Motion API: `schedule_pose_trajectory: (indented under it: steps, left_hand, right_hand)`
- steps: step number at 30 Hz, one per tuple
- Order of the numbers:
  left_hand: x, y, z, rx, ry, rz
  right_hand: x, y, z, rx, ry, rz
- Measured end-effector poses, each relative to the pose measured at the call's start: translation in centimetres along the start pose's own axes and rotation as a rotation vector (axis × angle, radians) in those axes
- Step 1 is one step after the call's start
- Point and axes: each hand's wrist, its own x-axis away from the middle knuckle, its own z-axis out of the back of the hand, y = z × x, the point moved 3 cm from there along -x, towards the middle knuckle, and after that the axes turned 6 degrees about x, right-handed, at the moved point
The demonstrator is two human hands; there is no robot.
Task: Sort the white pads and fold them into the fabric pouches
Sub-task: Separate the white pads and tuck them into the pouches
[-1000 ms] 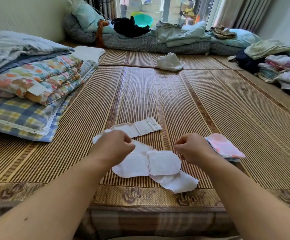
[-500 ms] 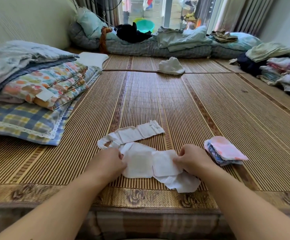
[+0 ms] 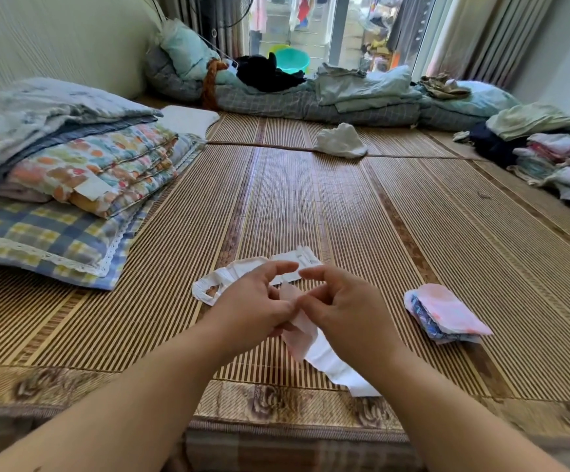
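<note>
My left hand (image 3: 254,306) and my right hand (image 3: 346,313) meet over the mat's near edge, both pinching a white pad (image 3: 299,330) lifted and folded between them. Its lower end (image 3: 341,373) trails down onto the mat. Just behind the hands lies another long white pad (image 3: 242,272), flat and partly hidden by my fingers. To the right, a small stack of fabric pouches (image 3: 445,313), pink on top and blue print below, rests on the mat apart from my right hand.
Folded quilts and a checked pillow (image 3: 48,199) are piled at the left. A crumpled white cloth (image 3: 339,141) lies mid-mat, farther back. Folded clothes (image 3: 556,158) sit at the right, and bedding (image 3: 311,93) runs along the far side. The mat's patterned border (image 3: 277,403) is right below my hands.
The pad lay flat under my hands before; now both hands have drawn together and raised it, folded, off the mat. The view has tilted slightly upward.
</note>
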Motion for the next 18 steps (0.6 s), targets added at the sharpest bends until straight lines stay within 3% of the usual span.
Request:
schedule_pose_trajectory:
  steps: [8,10,12,16,18]
  left_hand:
    - [0.3,0.5,0.2,-0.130,0.007,0.023]
    - [0.2,0.6,0.3,0.000,0.039,0.040]
    - [0.0,0.8,0.4,0.196,0.065,0.071]
    - [-0.3,1.4,-0.5,0.406,-0.004,0.088]
    - [-0.4,1.7,-0.8,0.220,-0.035,0.023]
  right_hand:
    - [0.5,0.3,0.1,-0.103,-0.079,0.079]
    - [0.9,0.8,0.1,-0.178,-0.150,0.075]
    - [1.4,1.3,-0.2,-0.083,-0.188,0.079]
    - [1.3,1.9,0.7,-0.042,0.006,0.051]
    - [0.6,3.1,2.4,-0.095,0.096,-0.050]
